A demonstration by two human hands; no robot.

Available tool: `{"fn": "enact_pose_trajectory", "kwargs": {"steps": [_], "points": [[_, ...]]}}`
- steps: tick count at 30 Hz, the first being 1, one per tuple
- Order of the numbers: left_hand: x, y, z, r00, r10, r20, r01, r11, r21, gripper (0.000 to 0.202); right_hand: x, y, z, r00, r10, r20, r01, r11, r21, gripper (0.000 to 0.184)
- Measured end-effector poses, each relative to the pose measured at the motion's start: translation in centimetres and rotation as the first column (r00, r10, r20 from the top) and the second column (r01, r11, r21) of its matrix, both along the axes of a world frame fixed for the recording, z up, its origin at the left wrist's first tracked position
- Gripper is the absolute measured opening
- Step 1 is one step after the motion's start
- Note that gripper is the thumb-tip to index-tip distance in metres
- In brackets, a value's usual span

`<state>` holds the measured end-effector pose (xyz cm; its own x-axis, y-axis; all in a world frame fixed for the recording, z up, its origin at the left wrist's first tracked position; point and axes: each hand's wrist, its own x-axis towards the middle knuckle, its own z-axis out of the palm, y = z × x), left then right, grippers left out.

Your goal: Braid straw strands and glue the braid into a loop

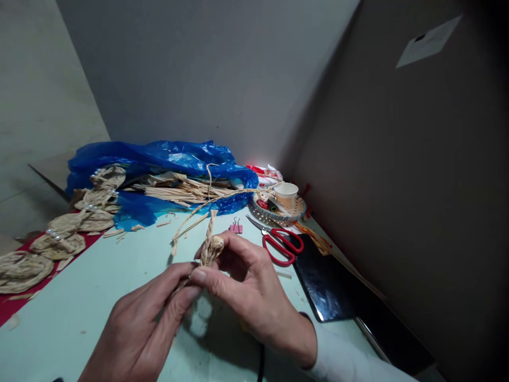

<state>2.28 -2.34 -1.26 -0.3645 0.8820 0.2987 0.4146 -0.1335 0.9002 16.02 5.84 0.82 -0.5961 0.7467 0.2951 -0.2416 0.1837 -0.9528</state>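
A straw-coloured braid (pixel 208 249), folded or coiled at one side, stands upright between my fingers above the table. My right hand (pixel 248 276) pinches it from the right, thumb in front and fingers behind. From the lower left, my left hand (pixel 153 313) closes thumb and forefinger on its lower end, close to my right thumb. The fingers hide the bottom of the braid. Just beyond my hands lie a pink binder clip (pixel 236 228) and red-handled scissors (pixel 281 245), their blades pointing away to the left.
Dry straw strips (pixel 178 190) lie in a blue plastic bag (pixel 159 154) at the back. Bow-shaped braided pieces (pixel 59 239) with beads rest on red cloth at left. A paper cup (pixel 286 194) stands in a round basket (pixel 260 214). A black tablet-like slab (pixel 322 286) lies at right.
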Motion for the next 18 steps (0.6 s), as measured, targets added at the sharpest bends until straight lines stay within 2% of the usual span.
{"fn": "enact_pose_trajectory", "kwargs": {"steps": [4,6,8,11,15,18], "points": [[-0.3,-0.1,-0.5,1.0,-0.006,-0.028,0.008,0.998,0.064,0.013,0.0,0.1,0.1,0.999,-0.024,0.032,0.022,0.999,0.047,0.024],[-0.6,-0.2,-0.8,1.0,-0.009,-0.007,0.009,0.999,0.039,0.011,0.0,0.4,0.1,1.0,0.021,0.015,-0.022,0.998,0.053,0.023],[-0.8,-0.2,-0.9,0.998,-0.004,0.069,0.007,0.999,-0.047,0.015,0.1,0.8,0.2,0.993,0.109,-0.041,-0.11,0.993,-0.03,0.02],[-0.9,-0.1,-0.9,0.976,-0.034,0.216,0.075,0.98,-0.185,0.036,0.3,1.4,0.4,0.977,0.192,-0.095,-0.205,0.966,-0.156,0.018],[-0.8,0.1,-0.5,0.92,-0.1,0.378,0.211,0.941,-0.264,0.052,0.6,1.7,1.0,0.979,0.194,-0.066,-0.201,0.971,-0.126,0.018],[-0.9,0.3,-0.4,0.861,-0.129,0.492,0.282,0.926,-0.25,0.05,0.7,1.7,1.2,0.963,0.247,-0.105,-0.262,0.95,-0.168,0.018]]}}
